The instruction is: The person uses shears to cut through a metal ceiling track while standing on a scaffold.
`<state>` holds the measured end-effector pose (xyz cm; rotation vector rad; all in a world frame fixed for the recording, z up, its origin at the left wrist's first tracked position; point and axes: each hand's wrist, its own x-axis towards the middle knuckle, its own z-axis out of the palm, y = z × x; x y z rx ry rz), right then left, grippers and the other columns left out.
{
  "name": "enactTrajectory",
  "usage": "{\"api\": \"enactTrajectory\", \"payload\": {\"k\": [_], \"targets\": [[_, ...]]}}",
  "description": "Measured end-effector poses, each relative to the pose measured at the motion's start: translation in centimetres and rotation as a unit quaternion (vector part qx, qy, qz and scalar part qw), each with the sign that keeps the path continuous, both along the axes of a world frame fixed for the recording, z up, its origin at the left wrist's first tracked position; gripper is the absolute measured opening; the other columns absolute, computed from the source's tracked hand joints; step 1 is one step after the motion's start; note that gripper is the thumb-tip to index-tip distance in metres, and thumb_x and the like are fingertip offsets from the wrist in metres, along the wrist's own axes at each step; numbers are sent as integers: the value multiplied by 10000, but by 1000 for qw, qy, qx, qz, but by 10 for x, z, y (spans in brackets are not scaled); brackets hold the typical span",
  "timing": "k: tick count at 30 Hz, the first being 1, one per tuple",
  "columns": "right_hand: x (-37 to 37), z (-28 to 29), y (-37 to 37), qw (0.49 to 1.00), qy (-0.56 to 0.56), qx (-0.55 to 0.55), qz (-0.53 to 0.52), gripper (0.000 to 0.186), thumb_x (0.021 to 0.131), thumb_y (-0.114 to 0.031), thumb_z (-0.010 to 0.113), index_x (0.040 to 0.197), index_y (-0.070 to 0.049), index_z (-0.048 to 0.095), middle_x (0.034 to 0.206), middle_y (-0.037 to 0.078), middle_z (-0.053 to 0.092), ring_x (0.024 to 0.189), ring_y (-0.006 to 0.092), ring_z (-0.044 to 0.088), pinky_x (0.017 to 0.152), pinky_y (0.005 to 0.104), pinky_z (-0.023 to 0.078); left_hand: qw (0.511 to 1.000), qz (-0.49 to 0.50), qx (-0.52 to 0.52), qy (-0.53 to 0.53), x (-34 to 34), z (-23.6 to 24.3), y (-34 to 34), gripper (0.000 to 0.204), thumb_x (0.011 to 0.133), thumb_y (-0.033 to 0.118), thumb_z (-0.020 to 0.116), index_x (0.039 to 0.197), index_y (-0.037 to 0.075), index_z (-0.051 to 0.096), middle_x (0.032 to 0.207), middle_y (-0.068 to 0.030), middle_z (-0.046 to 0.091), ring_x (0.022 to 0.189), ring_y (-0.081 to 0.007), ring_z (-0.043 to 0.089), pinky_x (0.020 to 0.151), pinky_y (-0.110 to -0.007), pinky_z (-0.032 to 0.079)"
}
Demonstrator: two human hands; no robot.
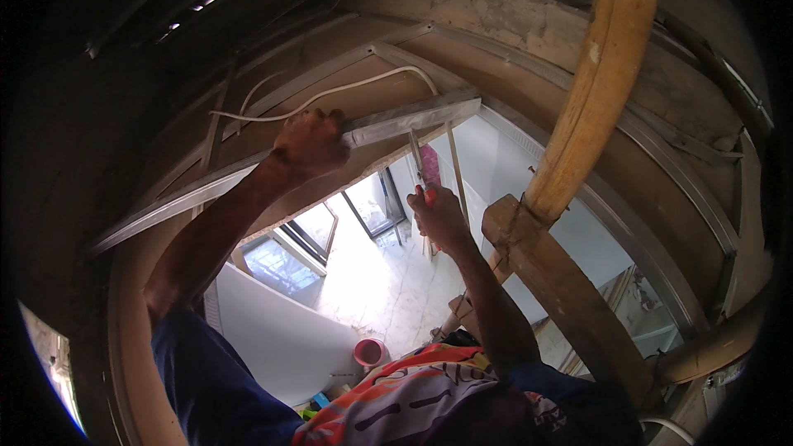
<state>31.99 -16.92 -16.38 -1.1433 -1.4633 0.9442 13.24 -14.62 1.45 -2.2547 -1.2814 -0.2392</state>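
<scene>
Printed shirt (429, 380) nearest; left hand (312, 144) grip clenched on metal channel (413, 118) ahead; right hand (438, 216) grasps red-handled tool (429, 195), tip by channel's lower edge; channel could twist if left grip slackens

Your tool handle (429, 196) is red, the metal channel (429, 114) silvery grey. Your sleeves (206, 363) are dark blue, the wooden post (601, 74) yellowish-brown.
</scene>
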Motion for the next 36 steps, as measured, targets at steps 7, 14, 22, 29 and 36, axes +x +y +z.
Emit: {"api": "enactTrajectory", "payload": {"k": [7, 14, 22, 29, 36], "targets": [[4, 16, -9, 999, 1, 40, -16, 189, 820, -190, 587, 768, -24, 513, 508, 11, 482, 403, 87, 460, 389, 263, 379, 998, 39, 18, 36, 0, 16, -6, 346, 611, 128, 580, 917, -33, 595, 698, -296, 589, 704, -380, 641, 655, -462, 537], [3, 37, -5, 984, 8, 164, -75, 252, 801, -245, 615, 835, -5, 546, 524, 37, 493, 452, 95, 484, 434, 257, 405, 961, 61, -250, -104, 14, 63, -20, 359, 559, 98, 584, 874, -72, 617, 605, -194, 594, 558, -224, 615, 499, -361, 503], [-3, 36, -8, 985, 169, 38, -12, 285, 801, -217, 611, 972, 1, 543, 653, 36, 560, 554, 109, 532, 504, 266, 438, 930, 101, -302, -184, 21, 93, -25, 313, 560, 58, 586, 840, -83, 590, 524, -69, 539, 403, -136, 501, 366, -276, 400], [10, 58, -18, 990, 100, 103, -3, 337, 783, -219, 641, 947, 34, 488, 773, 167, 568, 726, 278, 591, 667, 376, 452, 913, 82, -344, -204, 24, 96, -35, 312, 583, 93, 601, 837, -86, 573, 531, -100, 540, 398, -140, 504, 359, -287, 392], [11, 64, -13, 985, 3, 172, -27, 340, 764, -186, 640, 966, 33, 477, 862, 231, 558, 818, 392, 564, 703, 440, 445, 904, 96, -380, -168, 36, 104, -44, 374, 586, 66, 590, 927, -84, 555, 555, -91, 542, 419, -129, 502, 346, -275, 386]]}}
